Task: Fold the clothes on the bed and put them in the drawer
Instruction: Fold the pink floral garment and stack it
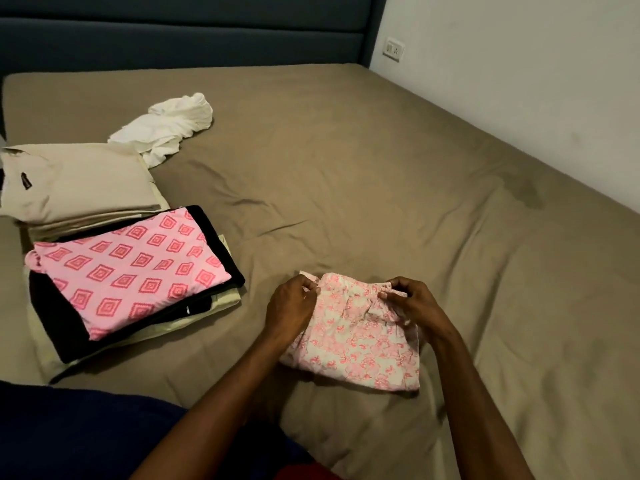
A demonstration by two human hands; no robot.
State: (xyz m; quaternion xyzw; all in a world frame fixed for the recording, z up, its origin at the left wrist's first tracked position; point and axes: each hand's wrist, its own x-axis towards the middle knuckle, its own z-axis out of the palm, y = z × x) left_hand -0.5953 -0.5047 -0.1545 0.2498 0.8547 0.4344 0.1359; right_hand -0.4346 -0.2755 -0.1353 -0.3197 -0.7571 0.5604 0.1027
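A small white garment with a pink floral print (pixel 356 341) lies folded on the brown bed sheet (pixel 346 174) in front of me. My left hand (pixel 291 306) pinches its far left corner. At the far right corner my right hand (pixel 412 299) pinches the gathered edge. To the left is a stack of folded clothes: a pink diamond-patterned piece (pixel 131 271) on a black one (pixel 55 320), with pale ones beneath. Behind it lies a folded beige garment (pixel 79 181). A crumpled white garment (pixel 169 128) lies unfolded farther back.
A dark blue padded headboard (pixel 187 32) stands at the far end of the bed. The white wall (pixel 519 81) with a socket (pixel 394 49) runs along the bed's right side. No drawer is in view.
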